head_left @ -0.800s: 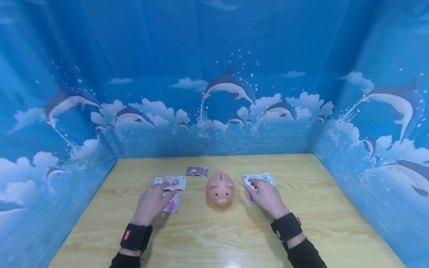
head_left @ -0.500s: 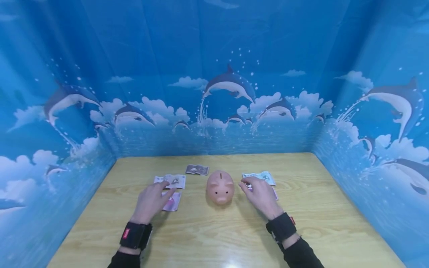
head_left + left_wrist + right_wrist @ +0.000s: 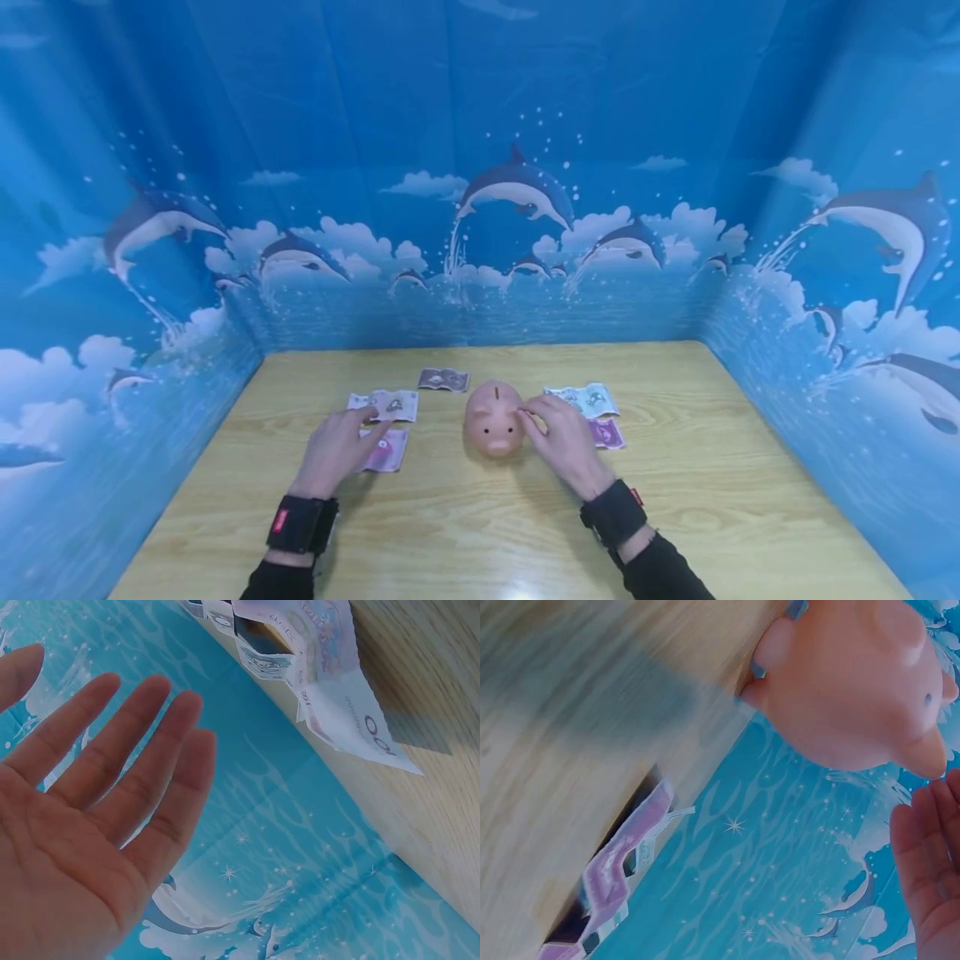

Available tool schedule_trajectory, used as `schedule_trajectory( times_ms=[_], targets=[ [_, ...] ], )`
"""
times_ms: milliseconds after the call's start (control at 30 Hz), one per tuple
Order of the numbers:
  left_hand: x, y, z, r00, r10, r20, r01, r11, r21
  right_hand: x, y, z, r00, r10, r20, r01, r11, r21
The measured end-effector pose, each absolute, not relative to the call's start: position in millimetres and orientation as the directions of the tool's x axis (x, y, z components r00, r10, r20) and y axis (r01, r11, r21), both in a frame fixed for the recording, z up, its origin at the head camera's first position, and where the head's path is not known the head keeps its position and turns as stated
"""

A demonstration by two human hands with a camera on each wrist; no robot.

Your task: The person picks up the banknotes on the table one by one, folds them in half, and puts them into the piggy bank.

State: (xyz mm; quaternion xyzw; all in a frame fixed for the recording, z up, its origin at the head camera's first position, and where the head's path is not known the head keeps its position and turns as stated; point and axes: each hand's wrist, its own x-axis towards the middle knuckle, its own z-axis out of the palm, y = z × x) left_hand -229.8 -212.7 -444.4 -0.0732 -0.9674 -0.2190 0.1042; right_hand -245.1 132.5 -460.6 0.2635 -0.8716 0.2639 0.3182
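A pink piggy bank (image 3: 495,421) with a slot in its top stands mid-table, snout toward me; the right wrist view shows its rounded side (image 3: 847,682). My right hand (image 3: 564,437) is just to its right, fingertips right at its ear in the head view. In the right wrist view that hand (image 3: 934,855) has extended fingers and holds nothing. My left hand (image 3: 333,450) is over a pale banknote (image 3: 396,405) and a pink banknote (image 3: 386,454). The left wrist view shows this hand (image 3: 90,802) with fingers spread and an empty palm, beside a creased note (image 3: 341,705).
A brown banknote (image 3: 444,380) lies behind the piggy bank to the left. On the right are a blue-green banknote (image 3: 596,398) and a purple one (image 3: 609,433), partly behind my right hand. Blue dolphin-print curtains (image 3: 480,317) border the wooden table (image 3: 480,517) on three sides.
My right hand has moved left from the right-hand banknotes to the piggy bank's side, uncovering more of those notes. The left hand has barely moved.
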Motion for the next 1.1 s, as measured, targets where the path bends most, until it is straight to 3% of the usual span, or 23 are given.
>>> schedule_trajectory(
  times_ms=[433,800,933,1100],
  targets=[
    [-231,-223,-447,-0.979,0.068,0.192,0.147,0.888,0.435,-237,106,-458,-0.545,-0.358,0.758,-0.711,0.677,-0.191],
    [-233,-227,-449,-0.985,0.030,0.168,0.104,0.886,0.451,-240,66,-463,-0.364,-0.474,0.802,-0.774,0.632,0.023],
    [-233,-230,-452,-0.985,0.020,0.171,0.096,0.889,0.448,-233,51,-466,-0.402,-0.525,0.750,-0.751,0.658,0.058],
    [-234,-231,-454,-0.982,0.008,0.189,0.092,0.894,0.438,-224,35,-469,-0.542,-0.611,0.576,-0.744,0.668,0.008]
  ],
)
